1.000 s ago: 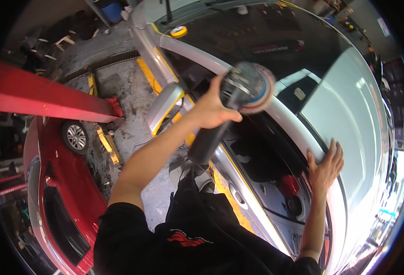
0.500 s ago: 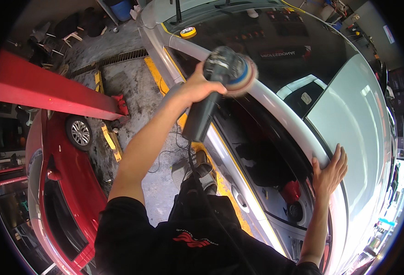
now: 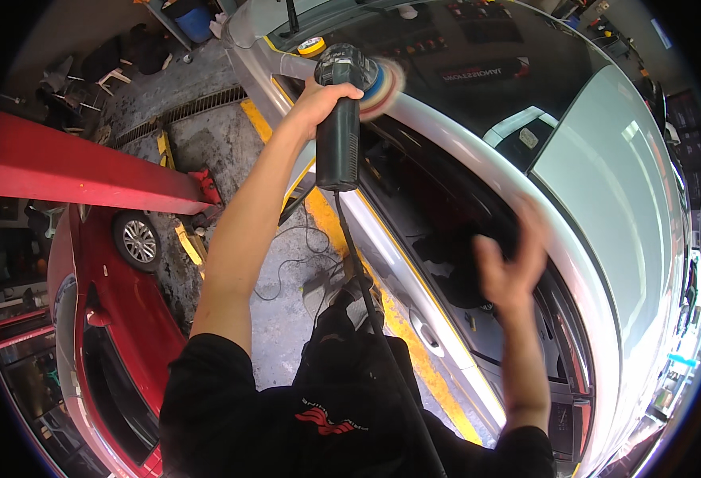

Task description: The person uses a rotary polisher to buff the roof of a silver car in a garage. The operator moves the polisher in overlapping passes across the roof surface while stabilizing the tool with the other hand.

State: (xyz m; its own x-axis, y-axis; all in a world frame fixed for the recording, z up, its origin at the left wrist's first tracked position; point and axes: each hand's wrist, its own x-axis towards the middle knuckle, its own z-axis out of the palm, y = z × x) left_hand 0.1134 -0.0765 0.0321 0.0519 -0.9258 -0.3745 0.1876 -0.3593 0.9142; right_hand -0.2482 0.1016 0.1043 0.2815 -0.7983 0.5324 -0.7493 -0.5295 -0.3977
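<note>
My left hand (image 3: 316, 105) is wrapped round a black corded car polisher (image 3: 339, 151). Its round pad (image 3: 388, 89), smeared by motion, lies against the pillar beside the windshield of a silver car (image 3: 478, 163). A black power cord (image 3: 349, 235) runs from the handle end back past my body. In the air over the side window (image 3: 438, 215), near the roof edge, my right hand (image 3: 514, 267) holds nothing. Its fingers are apart and blurred. Yellow masking tape lines the bottom edge of the side window.
A roll of yellow tape (image 3: 311, 46) rests near the base of the windshield (image 3: 454, 88). To the left stand a red lift post (image 3: 87, 171) and a red car (image 3: 123, 319). A thin cable (image 3: 283, 263) loops over the floor, and a drain grate (image 3: 183, 111) crosses it farther off.
The polisher in my left hand has moved forward and left along the pillar. My right hand has lifted off the roof edge and swung left. My view has shifted slightly.
</note>
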